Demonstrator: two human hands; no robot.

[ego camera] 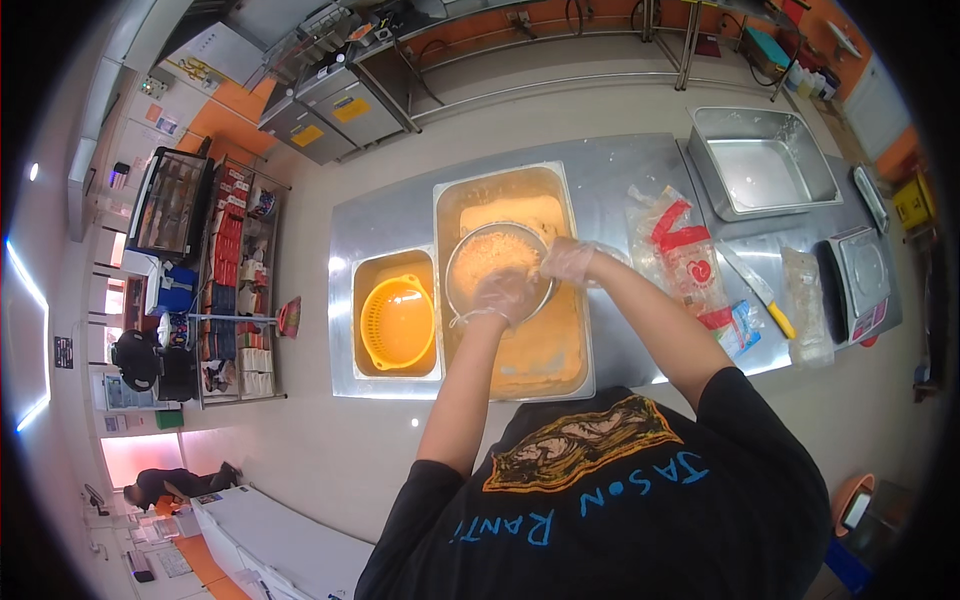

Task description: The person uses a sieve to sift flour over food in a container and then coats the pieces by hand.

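A round metal-rimmed sieve or bowl (493,234) holds shaggy orange crumbs or coated pieces (491,255). It is over a deep rectangular steel pan (499,178) of orange powder (536,345). My left hand (506,295), in a clear plastic glove, lies over the crumbs inside the round vessel; its fingertips are hard to make out. My right hand (568,261), gloved likewise, grips the vessel's right rim. Left of the large pan, a yellow plastic colander (367,330) sits in a smaller steel pan (358,281) with orange liquid showing inside it.
The steel table (622,172) carries red-and-clear plastic packaging (697,262), a yellow-handled knife (750,277), a crumpled clear bag (806,300), a scale (866,270) and a deep steel pan (750,206). Stocked shelves (240,300) stand left. Another person (165,484) bends near a white counter (277,525) at lower left.
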